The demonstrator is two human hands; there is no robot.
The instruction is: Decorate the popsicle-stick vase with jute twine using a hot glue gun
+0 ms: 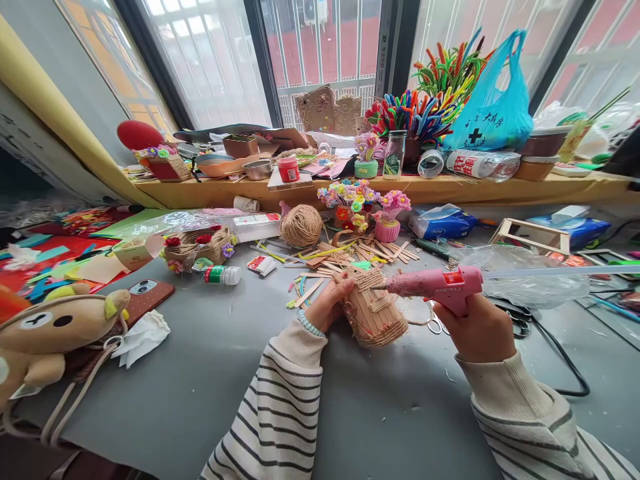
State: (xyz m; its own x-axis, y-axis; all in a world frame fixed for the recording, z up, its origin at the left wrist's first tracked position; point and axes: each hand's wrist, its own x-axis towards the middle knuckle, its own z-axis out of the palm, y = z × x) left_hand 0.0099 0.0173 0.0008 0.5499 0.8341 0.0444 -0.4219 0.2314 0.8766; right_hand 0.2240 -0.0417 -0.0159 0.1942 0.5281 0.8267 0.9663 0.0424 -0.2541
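My left hand grips a small craft-stick container from its left side. Twine is wound round the container's two ends, and it is tilted above the grey table. In my right hand is a pink hot glue gun, with a long clear glue stick running out of its back. The gun's nozzle points left and meets the twine-wrapped upper end of the container, or hovers very close to it. My left fingers are partly hidden behind the container.
Loose craft sticks and a ball of twine lie beyond my hands. Scissors and a black cord are near my right hand. At left are a plush bear bag and a small bottle.
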